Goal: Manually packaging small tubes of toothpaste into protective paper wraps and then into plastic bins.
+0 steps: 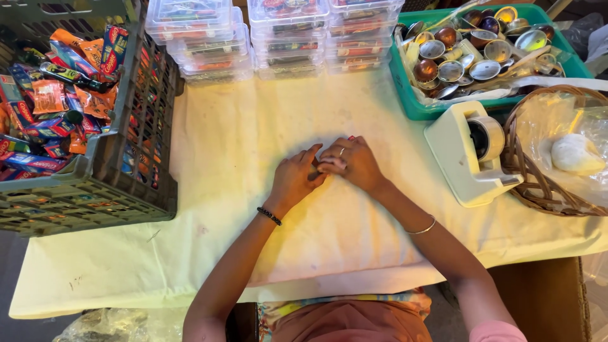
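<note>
A: What surface is this?

B: A table under a pale yellow cloth (221,158), seen from above, with the person's two arms reaching in from six o'clock.

A: What are the hands doing?

B: The left hand (293,179) and right hand (352,163) meet at the middle of the cloth, fingertips touching. Both are curled narrow around a small pinkish thing (330,165) pinched between them. It is mostly hidden, so I cannot tell its shape, its long axis or which way it points.

A: Anything worn?

B: One dark beaded bracelet (269,216) on the left wrist, one thin metal bangle (421,228) on the right, one ring on a right finger.

A: What surrounds them?

B: At nine o'clock, one grey plastic crate (107,190) heaped with bright wrapped packets. At twelve o'clock, three stacks of clear lidded boxes (288,38). At one o'clock, one green tub (405,95) full of small metal cups, too many to count. At three o'clock, one cream tape dispenser (465,158), near the right hand, and beside it one wicker basket (525,171) holding a clear bag with one white lump.
</note>
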